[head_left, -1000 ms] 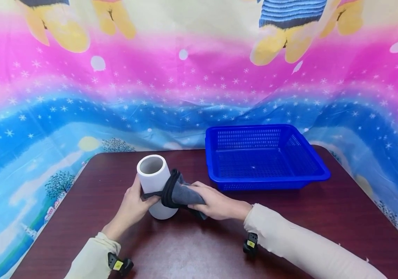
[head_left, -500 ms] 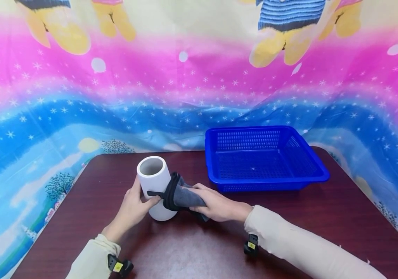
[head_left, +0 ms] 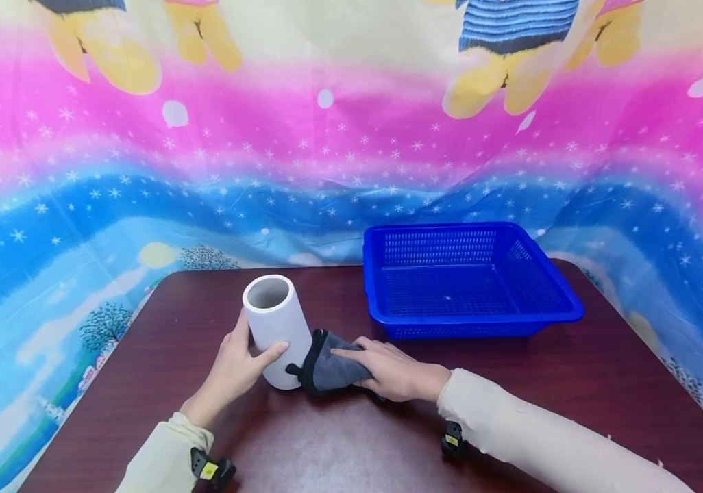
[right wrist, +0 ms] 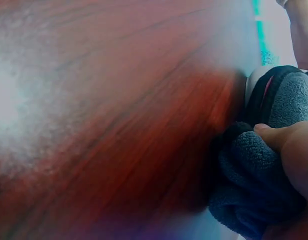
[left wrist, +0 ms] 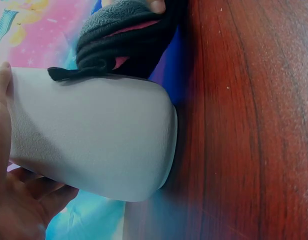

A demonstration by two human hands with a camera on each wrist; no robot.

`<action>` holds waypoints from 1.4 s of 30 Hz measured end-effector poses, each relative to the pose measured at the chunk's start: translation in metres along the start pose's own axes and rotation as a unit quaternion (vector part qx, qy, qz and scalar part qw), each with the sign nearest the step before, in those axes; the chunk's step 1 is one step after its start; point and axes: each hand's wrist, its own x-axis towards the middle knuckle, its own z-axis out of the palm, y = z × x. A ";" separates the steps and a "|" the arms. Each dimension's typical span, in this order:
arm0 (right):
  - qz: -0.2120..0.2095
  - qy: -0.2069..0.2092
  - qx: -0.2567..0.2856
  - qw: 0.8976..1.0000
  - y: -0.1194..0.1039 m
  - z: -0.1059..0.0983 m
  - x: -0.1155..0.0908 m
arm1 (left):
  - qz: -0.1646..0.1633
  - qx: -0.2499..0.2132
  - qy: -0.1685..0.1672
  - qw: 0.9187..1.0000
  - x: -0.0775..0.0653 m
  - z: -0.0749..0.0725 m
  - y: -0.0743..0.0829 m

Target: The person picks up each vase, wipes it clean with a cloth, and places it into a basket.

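Note:
A white vase (head_left: 277, 325), hollow with a round open mouth, is gripped by my left hand (head_left: 228, 366), the thumb across its near side and the fingers behind. My right hand (head_left: 396, 370) holds a bunched grey cloth (head_left: 338, 366) with black edging against the vase's lower right side. In the left wrist view the cloth's dark loop (left wrist: 76, 74) lies along the smooth vase wall (left wrist: 94, 130). The right wrist view shows the fuzzy cloth (right wrist: 249, 175) under my right thumb, with most of the vase hidden behind it.
A blue perforated plastic basket (head_left: 475, 318) stands at the back right of the dark red-brown wooden table (head_left: 339, 445). A colourful printed curtain (head_left: 302, 157) hangs behind and around the table.
My right hand has drawn the cloth down and to the right, from the vase's middle to near its base. My left hand keeps its grip, and its thumb is now uncovered.

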 end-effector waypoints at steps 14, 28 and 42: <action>0.030 -0.061 -0.016 0.998 -0.004 -0.006 -0.001 | -0.001 0.006 0.004 1.000 -0.002 0.000 -0.003; 0.010 -0.055 0.009 0.998 0.006 -0.008 -0.011 | 0.005 0.004 0.011 1.000 0.001 0.001 -0.002; 0.003 -0.023 0.034 0.999 0.012 -0.021 -0.026 | -0.002 0.004 0.009 1.000 0.000 0.001 -0.001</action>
